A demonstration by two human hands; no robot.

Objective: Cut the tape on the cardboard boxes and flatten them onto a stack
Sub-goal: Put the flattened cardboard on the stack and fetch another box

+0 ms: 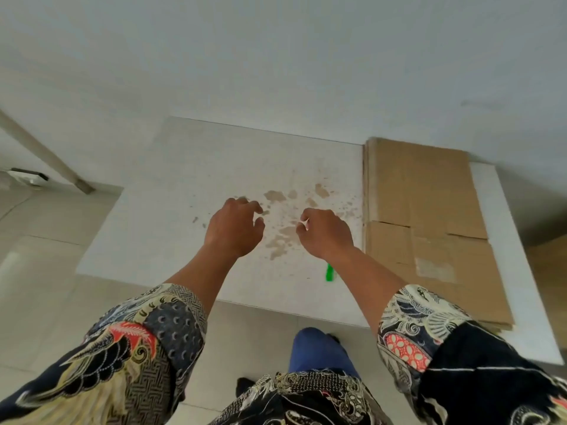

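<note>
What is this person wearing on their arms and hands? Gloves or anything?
No gloves: the left hand and right hand are bare, with no rings or watch showing. Both forearms are uncovered. The sleeves end near the elbows, in dark navy batik-style cloth with cream scrollwork, grey geometric patches and red-orange accents.

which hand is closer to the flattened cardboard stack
Right. The right hand hovers just beside the cardboard stack, near its edge; the left hand is farther away, over the stained table.
</note>
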